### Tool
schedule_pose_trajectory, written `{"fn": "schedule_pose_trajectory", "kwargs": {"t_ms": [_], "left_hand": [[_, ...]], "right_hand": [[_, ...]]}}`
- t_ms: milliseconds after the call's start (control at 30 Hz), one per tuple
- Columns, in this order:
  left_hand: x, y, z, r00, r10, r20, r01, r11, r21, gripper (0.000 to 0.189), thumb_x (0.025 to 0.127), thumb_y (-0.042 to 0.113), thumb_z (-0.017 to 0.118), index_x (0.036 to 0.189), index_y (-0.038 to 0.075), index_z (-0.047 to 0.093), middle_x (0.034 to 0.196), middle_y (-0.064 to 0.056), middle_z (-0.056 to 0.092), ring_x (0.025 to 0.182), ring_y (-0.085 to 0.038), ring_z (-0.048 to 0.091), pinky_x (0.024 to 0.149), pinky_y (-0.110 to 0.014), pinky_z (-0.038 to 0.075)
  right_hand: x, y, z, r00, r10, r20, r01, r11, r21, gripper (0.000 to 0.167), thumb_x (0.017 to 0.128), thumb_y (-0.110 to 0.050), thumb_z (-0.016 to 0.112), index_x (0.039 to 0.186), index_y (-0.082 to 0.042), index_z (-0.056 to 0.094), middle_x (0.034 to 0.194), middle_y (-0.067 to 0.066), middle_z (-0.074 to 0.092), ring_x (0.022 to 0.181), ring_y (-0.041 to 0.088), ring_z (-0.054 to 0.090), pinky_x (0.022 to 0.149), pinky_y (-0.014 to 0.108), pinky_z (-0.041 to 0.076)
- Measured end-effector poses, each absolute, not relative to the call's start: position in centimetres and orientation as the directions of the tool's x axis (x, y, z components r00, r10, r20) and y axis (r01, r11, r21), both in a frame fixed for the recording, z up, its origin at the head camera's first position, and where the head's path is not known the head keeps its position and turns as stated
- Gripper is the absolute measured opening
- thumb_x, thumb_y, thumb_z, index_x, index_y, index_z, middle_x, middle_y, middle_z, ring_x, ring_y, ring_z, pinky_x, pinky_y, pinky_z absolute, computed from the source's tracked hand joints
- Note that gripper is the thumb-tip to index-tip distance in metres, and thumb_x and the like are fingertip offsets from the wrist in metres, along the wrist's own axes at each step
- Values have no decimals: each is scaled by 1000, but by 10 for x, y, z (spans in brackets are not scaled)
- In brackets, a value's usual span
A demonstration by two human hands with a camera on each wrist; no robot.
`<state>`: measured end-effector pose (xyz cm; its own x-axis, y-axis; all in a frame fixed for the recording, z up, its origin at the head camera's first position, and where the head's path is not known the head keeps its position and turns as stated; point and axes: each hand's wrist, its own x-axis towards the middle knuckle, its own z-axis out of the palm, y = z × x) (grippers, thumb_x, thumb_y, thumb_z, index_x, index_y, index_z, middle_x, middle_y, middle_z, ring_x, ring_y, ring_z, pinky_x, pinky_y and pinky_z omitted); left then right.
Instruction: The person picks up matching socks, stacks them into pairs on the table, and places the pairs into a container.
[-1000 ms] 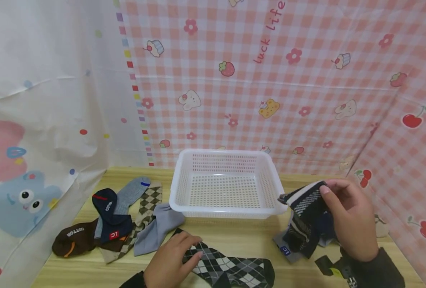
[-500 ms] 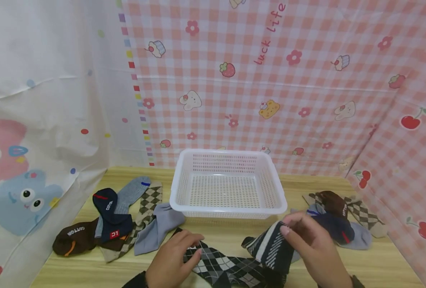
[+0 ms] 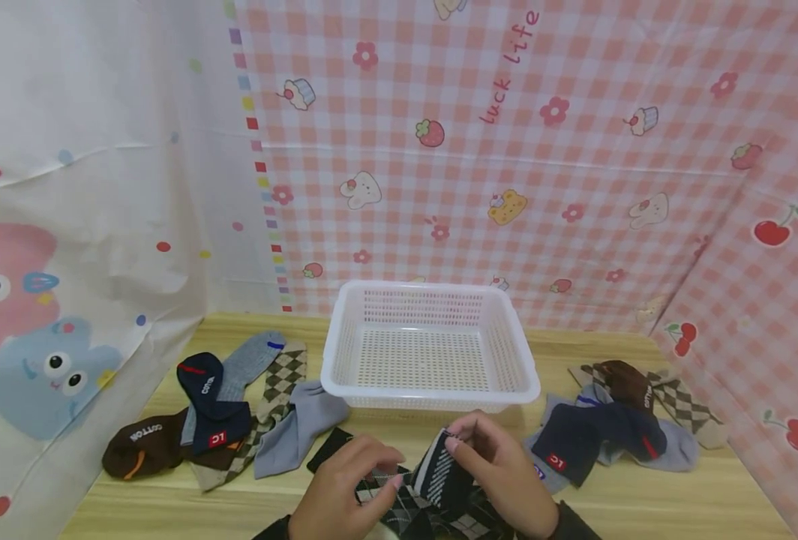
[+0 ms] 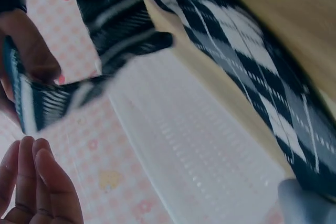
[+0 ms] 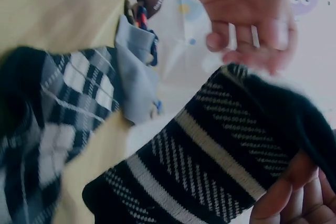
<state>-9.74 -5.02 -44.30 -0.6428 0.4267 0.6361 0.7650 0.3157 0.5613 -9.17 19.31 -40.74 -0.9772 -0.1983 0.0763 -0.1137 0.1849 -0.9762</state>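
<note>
A black sock with white and grey stripes (image 3: 437,476) hangs from my right hand (image 3: 510,480), which pinches it near its upper edge. In the right wrist view the striped sock (image 5: 194,156) stretches across the front, thumb and fingers at its edge. My left hand (image 3: 348,491) is beside it, fingers slightly bent and holding nothing; in the left wrist view its fingertips stay just apart from the sock. Beneath both hands lies a black, grey and white argyle sock (image 3: 399,517), partly hidden by them and by the striped sock.
A white perforated plastic basket (image 3: 429,394) stands behind the hands. On the left is a pile with a brown sock (image 3: 145,446), a navy sock (image 3: 217,424) and a light grey sock (image 3: 298,431). Another sock pile with a navy sock (image 3: 574,442) lies on the right.
My right hand has carried the striped sock leftward from the right pile to above the argyle sock, close to the left hand. The left hand has shifted only slightly.
</note>
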Motion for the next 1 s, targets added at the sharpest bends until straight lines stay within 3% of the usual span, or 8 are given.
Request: {"fn": "schedule_pose_trajectory", "kwargs": {"t_ms": [100, 267, 533, 700, 833, 1000], "left_hand": [[-96, -45, -446, -666, 453, 592, 740, 303, 601, 20, 95, 14, 70, 115, 17, 67, 99, 3, 64, 83, -9, 63, 72, -20, 54], [-93, -39, -447, -769, 449, 456, 623, 364, 693, 21, 99, 25, 66, 119, 18, 67, 104, 3, 64, 89, -9, 65, 68, -22, 55], [-93, -36, -445, -876, 392, 279, 450, 460, 765, 31, 102, 40, 60, 122, 17, 65, 110, 4, 63, 97, -15, 67, 72, -23, 56], [-98, -34, -448, -912, 331, 244, 392, 520, 759, 41, 96, 48, 65, 123, 18, 63, 108, 5, 62, 85, -6, 58, 69, -22, 50], [-102, -34, -450, -922, 264, 283, 386, 564, 729, 33, 91, 36, 74, 116, 17, 65, 102, 8, 61, 77, 3, 48, 66, -19, 44], [-105, -37, -447, -906, 231, 355, 422, 575, 701, 18, 91, 19, 75, 108, 19, 69, 98, 11, 65, 82, 0, 58, 71, -22, 51]], "right_hand": [[-97, 182, -416, -976, -215, 33, -71, 172, -983, 28, 100, -22, 64, 115, 2, 58, 99, 11, 63, 85, 10, 63, 77, 25, 53], [-101, 166, -426, -986, -167, -10, -21, 181, -983, 28, 98, -23, 66, 115, -1, 60, 99, 11, 64, 83, 12, 62, 74, 24, 49], [-106, 153, -434, -985, -165, -57, 44, 78, -996, 34, 99, -23, 65, 122, 1, 57, 109, 13, 63, 94, 19, 66, 82, 29, 54], [-105, 150, -436, -985, -173, -16, 3, 77, -997, 35, 104, -30, 57, 124, -1, 58, 115, 16, 63, 97, 18, 67, 85, 29, 56], [-102, 146, -436, -970, -241, 43, -64, 83, -994, 35, 107, -29, 50, 122, 1, 59, 115, 20, 63, 100, 14, 67, 90, 29, 57], [-99, 147, -435, -942, -276, 189, -246, 190, -950, 21, 103, -19, 59, 117, -5, 63, 115, 14, 64, 101, 9, 65, 90, 27, 56]]}}
